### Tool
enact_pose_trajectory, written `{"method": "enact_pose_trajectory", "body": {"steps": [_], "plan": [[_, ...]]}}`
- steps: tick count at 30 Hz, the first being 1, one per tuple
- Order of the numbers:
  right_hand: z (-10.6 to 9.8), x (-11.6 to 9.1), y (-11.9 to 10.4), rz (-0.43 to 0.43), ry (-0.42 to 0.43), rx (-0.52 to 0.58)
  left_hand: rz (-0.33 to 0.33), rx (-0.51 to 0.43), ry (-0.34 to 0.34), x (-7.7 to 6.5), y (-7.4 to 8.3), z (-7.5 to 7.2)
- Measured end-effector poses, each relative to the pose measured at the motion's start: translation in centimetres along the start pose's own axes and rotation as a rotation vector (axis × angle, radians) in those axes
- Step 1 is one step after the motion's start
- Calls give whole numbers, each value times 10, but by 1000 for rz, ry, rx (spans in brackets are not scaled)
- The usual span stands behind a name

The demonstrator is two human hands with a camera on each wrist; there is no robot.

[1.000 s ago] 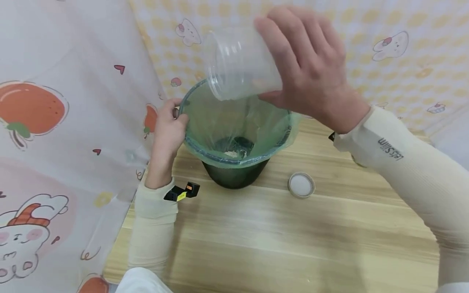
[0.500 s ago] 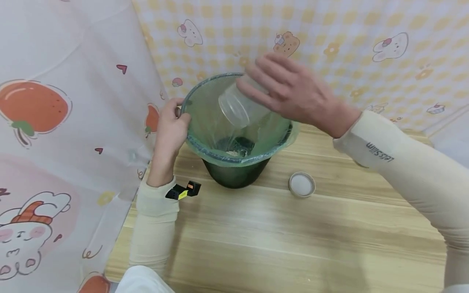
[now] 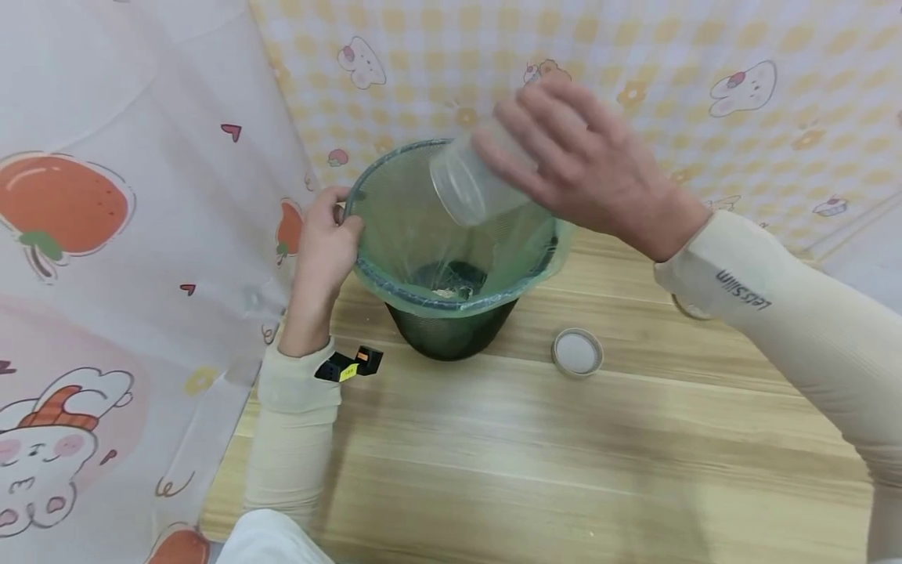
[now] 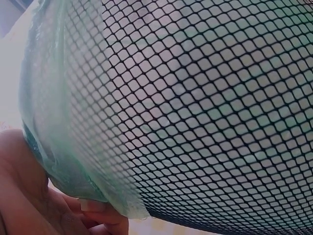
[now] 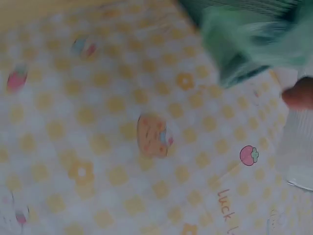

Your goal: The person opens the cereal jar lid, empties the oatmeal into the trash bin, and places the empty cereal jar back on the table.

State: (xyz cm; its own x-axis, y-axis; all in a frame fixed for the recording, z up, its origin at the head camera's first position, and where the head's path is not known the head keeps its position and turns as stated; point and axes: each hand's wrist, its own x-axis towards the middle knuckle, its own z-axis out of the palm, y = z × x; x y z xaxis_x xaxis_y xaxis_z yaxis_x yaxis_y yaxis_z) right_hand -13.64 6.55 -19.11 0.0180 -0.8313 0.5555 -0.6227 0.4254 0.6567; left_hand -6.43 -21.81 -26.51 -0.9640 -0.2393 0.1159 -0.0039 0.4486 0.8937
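Observation:
My left hand (image 3: pixel 327 239) grips the left rim of a dark mesh wastebasket (image 3: pixel 454 337), thumb over the edge. A thin green bin liner (image 3: pixel 395 211) covers the rim and hangs inside; in the left wrist view the liner (image 4: pixel 54 122) folds down over the outside of the mesh. My right hand (image 3: pixel 574 153), blurred, holds a clear plastic jar (image 3: pixel 468 184) above the basket. The jar is tilted, its open mouth pointing down and left into the basket. Pale bits (image 3: pixel 445 293) lie at the basket's bottom. In the right wrist view, only part of the jar (image 5: pixel 298 152) shows.
A round lid (image 3: pixel 577 352) with a white inside lies on the wooden table (image 3: pixel 493 454), right of the basket. Another round item (image 3: pixel 689 308) is mostly hidden by the right sleeve. Printed curtains hang behind (image 3: pixel 423 63) and at the left (image 3: pixel 176 157).
The right hand has lowered the jar from high above the basket to its mouth, then raised it slightly in the last half second. The left hand stays on the rim.

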Motion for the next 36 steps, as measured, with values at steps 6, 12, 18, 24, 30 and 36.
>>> {"method": "enact_pose_trajectory", "body": {"steps": [6, 12, 18, 24, 30, 36], "plan": [[-1, 5, -7, 11, 169, 11, -13, 2, -4, 1, -2, -2], [-8, 7, -14, 33, 25, 13, -17, -6, 21, 0, -3, -4], [-13, -9, -18, 236, 44, 117, -11, -8, 8, -3, -3, -4], [-26, -20, -12, 813, 195, 330, -19, -7, 28, -5, -3, -8], [-38, -34, -11, 1113, 359, 491, -14, -19, 19, -7, 0, -9], [-42, -47, -20, 1224, 375, 550, -17, -35, 35, -8, -2, -10]]}}
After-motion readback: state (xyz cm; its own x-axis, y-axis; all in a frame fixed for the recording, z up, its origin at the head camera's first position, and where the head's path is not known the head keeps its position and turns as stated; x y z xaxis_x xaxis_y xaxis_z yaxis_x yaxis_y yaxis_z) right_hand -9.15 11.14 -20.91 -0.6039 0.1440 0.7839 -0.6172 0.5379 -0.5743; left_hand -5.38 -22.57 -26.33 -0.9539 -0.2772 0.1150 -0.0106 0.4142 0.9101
